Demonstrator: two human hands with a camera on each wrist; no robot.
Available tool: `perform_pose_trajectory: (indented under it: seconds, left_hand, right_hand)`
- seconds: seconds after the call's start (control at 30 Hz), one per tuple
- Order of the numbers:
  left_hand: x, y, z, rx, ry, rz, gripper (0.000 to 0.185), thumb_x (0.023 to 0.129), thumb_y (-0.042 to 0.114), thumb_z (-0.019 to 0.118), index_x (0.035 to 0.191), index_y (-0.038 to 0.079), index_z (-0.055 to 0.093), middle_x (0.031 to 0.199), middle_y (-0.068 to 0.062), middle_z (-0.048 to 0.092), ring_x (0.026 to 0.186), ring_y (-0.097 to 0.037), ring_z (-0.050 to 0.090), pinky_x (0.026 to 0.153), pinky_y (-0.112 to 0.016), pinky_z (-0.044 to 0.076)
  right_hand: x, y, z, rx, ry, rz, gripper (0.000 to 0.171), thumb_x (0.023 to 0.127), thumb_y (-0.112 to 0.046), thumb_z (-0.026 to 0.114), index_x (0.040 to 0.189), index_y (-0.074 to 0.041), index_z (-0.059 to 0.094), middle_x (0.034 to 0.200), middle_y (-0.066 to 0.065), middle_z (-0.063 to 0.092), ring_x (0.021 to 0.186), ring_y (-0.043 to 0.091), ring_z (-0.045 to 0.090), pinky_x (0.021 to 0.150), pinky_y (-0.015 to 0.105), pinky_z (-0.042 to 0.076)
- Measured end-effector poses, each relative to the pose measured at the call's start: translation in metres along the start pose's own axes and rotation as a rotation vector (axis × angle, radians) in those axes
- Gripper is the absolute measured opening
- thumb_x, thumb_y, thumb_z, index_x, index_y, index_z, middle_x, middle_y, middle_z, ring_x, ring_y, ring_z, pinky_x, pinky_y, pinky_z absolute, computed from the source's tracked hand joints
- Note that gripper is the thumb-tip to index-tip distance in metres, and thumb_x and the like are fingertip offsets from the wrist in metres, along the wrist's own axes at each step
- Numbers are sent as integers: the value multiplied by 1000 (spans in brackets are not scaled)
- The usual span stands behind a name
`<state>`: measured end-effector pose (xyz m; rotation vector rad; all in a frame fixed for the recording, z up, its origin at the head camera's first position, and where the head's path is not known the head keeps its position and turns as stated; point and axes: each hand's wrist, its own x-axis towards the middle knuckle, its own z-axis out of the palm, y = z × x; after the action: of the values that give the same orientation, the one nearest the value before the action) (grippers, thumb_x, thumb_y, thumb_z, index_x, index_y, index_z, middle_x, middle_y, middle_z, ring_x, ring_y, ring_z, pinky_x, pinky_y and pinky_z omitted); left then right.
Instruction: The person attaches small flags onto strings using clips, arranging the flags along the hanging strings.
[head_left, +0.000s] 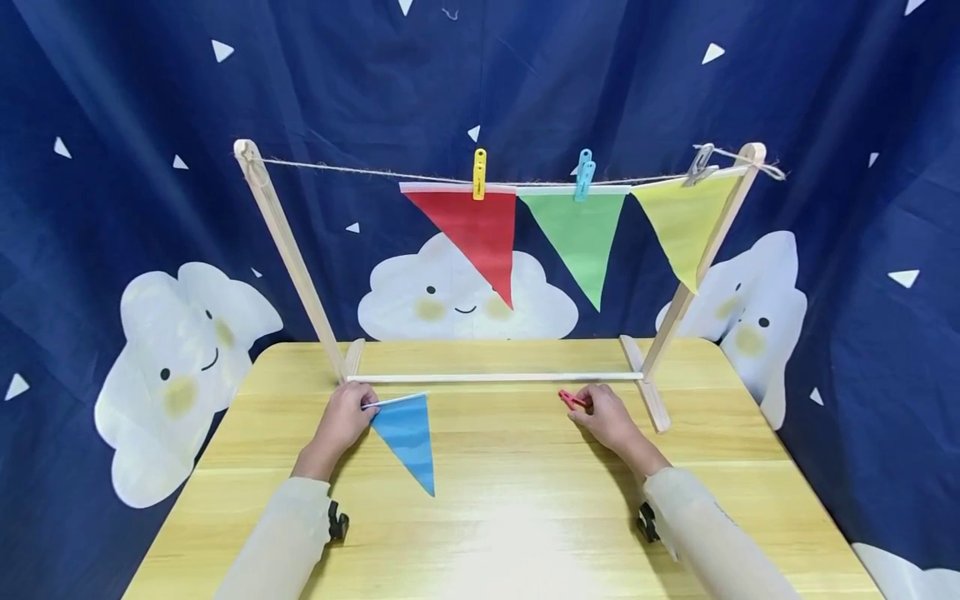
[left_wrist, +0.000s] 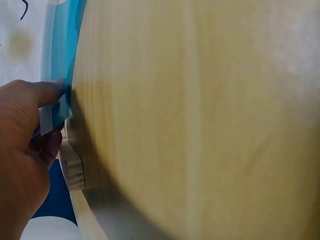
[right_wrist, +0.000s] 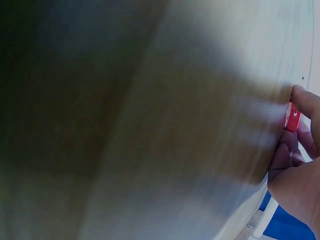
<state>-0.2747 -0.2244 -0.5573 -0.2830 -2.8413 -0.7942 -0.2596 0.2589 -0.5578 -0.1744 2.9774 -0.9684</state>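
A blue triangular pennant point(head_left: 408, 437) with a white top strip hangs from my left hand point(head_left: 348, 417), which pinches its upper left corner between thumb and fingers. The left wrist view shows the thumb over that strip of the pennant point(left_wrist: 62, 55). My right hand point(head_left: 606, 417) holds a small red clothespin point(head_left: 572, 400) by one end, its other end pointing left. In the right wrist view the clothespin point(right_wrist: 293, 117) is partly hidden by the fingers. Both hands are low over the table, in front of a wooden stand.
Between two wooden posts point(head_left: 296, 258) runs a twine line point(head_left: 330, 167). Red point(head_left: 480, 233), green point(head_left: 581, 233) and yellow pennants point(head_left: 686, 217) hang from it by clips. A white bar point(head_left: 487, 377) joins the posts low down. Under everything lies the wooden table point(head_left: 495, 467).
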Motion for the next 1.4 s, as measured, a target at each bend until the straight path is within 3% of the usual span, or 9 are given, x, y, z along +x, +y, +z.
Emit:
perform_pose_trajectory:
  seconds: [0.23,0.5,0.87,1.03,1.13,1.4]
  left_hand:
    - [-4,0,-1,-75,29,-25,10,86,-1,78,86,4,69,91,-11,67,91,-30,62,85,-48,51]
    - [-8,4,-3,-169,11,-134,5,91,5,76,91,7,72,91,-9,72,91,-28,65,86,-47,52]
    - [-12,7,-3,-234,74,-145,5,91,4,76,94,4,72,95,-14,72,96,-34,65,89,-50,51]
    - [-14,9,-1,-300,103,-202,9,93,7,76,100,3,74,105,-18,73,105,-36,66,93,-49,52]
    - [-15,10,-1,-332,120,-230,10,93,8,76,102,3,74,107,-18,73,103,-33,66,89,-44,53]
    - [-17,15,-4,-420,154,-250,14,89,10,81,102,4,78,94,-13,72,77,-17,53,68,-22,45]
  right_hand:
    - [-1,-2,1,-6,14,-11,23,90,-12,80,103,0,65,97,13,57,84,22,53,75,36,46]
    - [-4,-2,1,-3,9,-40,23,90,-10,79,105,2,66,99,13,59,87,22,54,78,36,47]
    - [-6,-4,-6,64,-22,-25,25,92,-14,78,108,0,65,104,13,62,90,22,59,81,35,51]
    - [-7,-3,-7,78,-39,-36,23,93,-13,77,108,-1,66,102,12,63,87,20,60,76,31,51]
    - [-8,-3,-9,79,-35,-43,21,94,-14,76,108,-1,67,102,12,63,87,19,58,77,32,50]
    - [-10,-4,-14,79,-18,-63,18,95,-15,74,107,-2,67,100,11,62,86,17,56,74,27,48]
